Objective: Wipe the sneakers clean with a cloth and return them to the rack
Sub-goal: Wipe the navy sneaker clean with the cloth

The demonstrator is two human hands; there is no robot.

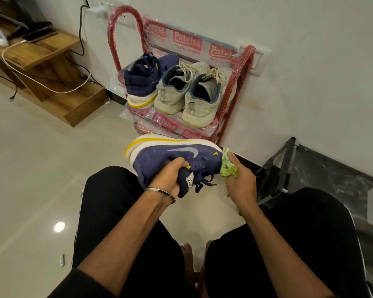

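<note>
Holding the dark blue sneaker with the yellow-striped white sole tight in the left hand, above the floor just before the red rack, the right hand's grip should rub its bunched light green cloth slowly over the toe.

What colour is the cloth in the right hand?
Light green cloth, in the right hand; head view.

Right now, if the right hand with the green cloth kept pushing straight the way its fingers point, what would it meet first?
The right hand presses the green cloth at the toe of the navy sneaker. Straight on, it probably meets that toe's white sole edge, then the red shoe rack behind; depth is unclear.
</note>
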